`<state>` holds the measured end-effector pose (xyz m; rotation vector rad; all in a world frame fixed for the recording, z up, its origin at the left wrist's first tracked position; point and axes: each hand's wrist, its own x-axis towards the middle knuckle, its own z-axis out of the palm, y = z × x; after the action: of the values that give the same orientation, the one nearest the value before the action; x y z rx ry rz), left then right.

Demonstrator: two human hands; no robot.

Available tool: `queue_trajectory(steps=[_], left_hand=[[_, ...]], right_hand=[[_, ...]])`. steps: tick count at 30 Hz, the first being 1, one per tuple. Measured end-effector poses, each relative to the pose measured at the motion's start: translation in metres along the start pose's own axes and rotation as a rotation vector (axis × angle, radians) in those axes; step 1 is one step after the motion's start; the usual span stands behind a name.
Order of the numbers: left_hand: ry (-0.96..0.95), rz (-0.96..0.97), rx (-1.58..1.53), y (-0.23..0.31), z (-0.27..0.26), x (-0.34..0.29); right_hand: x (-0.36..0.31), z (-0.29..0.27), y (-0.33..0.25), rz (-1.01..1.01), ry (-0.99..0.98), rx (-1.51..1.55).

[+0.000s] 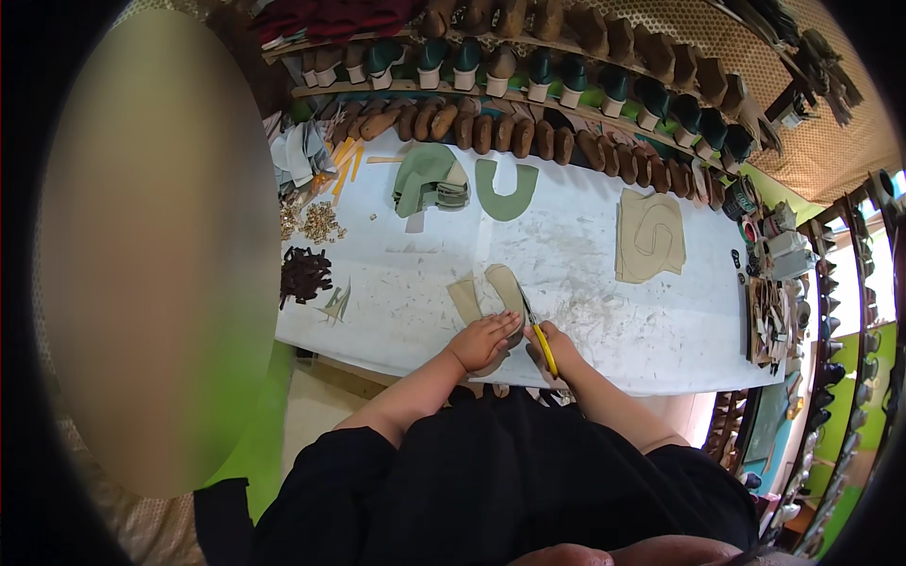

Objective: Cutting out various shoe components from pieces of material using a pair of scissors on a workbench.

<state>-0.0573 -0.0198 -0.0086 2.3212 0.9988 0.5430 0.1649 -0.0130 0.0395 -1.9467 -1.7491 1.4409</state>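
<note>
We rest our left hand [484, 342] flat on the beige piece [507, 285], fingers extended and gripping nothing; the piece lies near the front edge of the table [396, 283]. We close our right hand [564, 353] around the scissors [546, 353] by their yellow handle; they point away from us, along the piece's right edge; beige sheets [651, 236] lie farther right.

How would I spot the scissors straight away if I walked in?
Start at the white tabletop and look along its near edge to the person's right hand. The scissors are in it, blades pointing away from the person; their bright yellow handle stands out against the beige curved piece beside them.
</note>
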Motion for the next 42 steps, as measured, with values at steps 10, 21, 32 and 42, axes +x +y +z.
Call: queue_trajectory(steps=[10, 21, 32, 42], left_hand=[[-0.025, 0.032, 0.033, 0.000, 0.000, -0.001], [-0.026, 0.040, 0.042, 0.001, 0.000, 0.000], [-0.020, 0.077, 0.042, -0.001, 0.001, -0.003], [-0.024, 0.086, 0.047, -0.002, 0.003, -0.004]], right_hand=[[0.011, 0.012, 0.010, -0.041, 0.098, -0.021], [0.014, 0.009, 0.014, -0.044, 0.085, -0.056], [0.010, 0.002, 0.001, -0.001, 0.003, -0.049], [0.015, -0.004, 0.008, -0.025, 0.019, -0.082]])
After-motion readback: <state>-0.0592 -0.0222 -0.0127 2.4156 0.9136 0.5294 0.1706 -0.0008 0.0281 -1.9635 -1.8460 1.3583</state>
